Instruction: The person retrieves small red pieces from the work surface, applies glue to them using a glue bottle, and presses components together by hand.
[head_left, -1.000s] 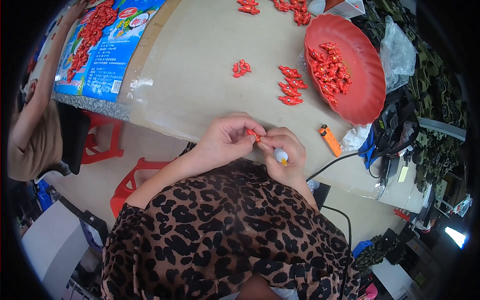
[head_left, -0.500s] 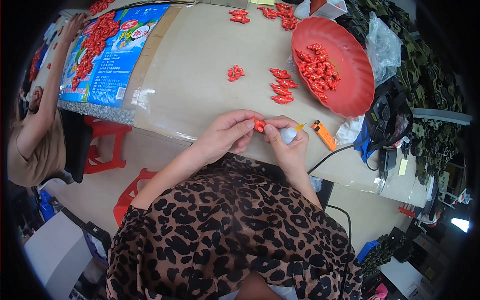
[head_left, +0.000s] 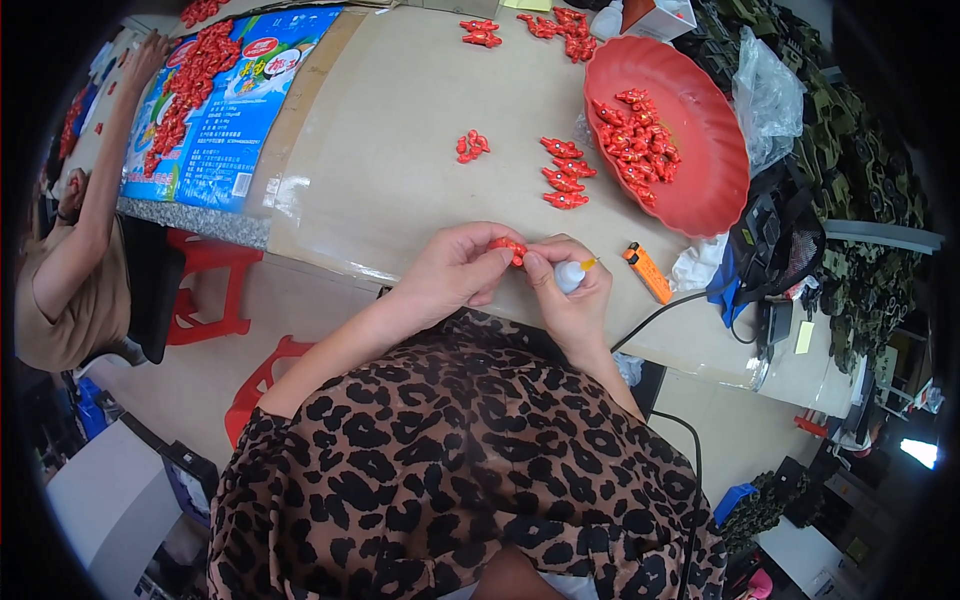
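Just over the table's near edge, my left hand pinches a small glossy red figurine between thumb and fingers. My right hand meets it from the other side, thumb and forefinger at the figurine's right end. Tucked in that same right hand is a small white squeeze bottle with a thin yellow tip pointing up and right. Beyond the hands lie a short column of red figurines and a little cluster of smaller red pieces. The figurine's underside is hidden by my fingers.
A scalloped red bowl holds many red figurines. An orange lighter, crumpled white tissue and a black cable lie at the right. Leftward, a co-worker's arm reaches beside a blue printed sheet heaped with red pieces.
The red figurine has turned slightly in my fingers and now lies more lengthwise. My right hand and the bottle have shifted a little left, and the bottle's tip sits lower.
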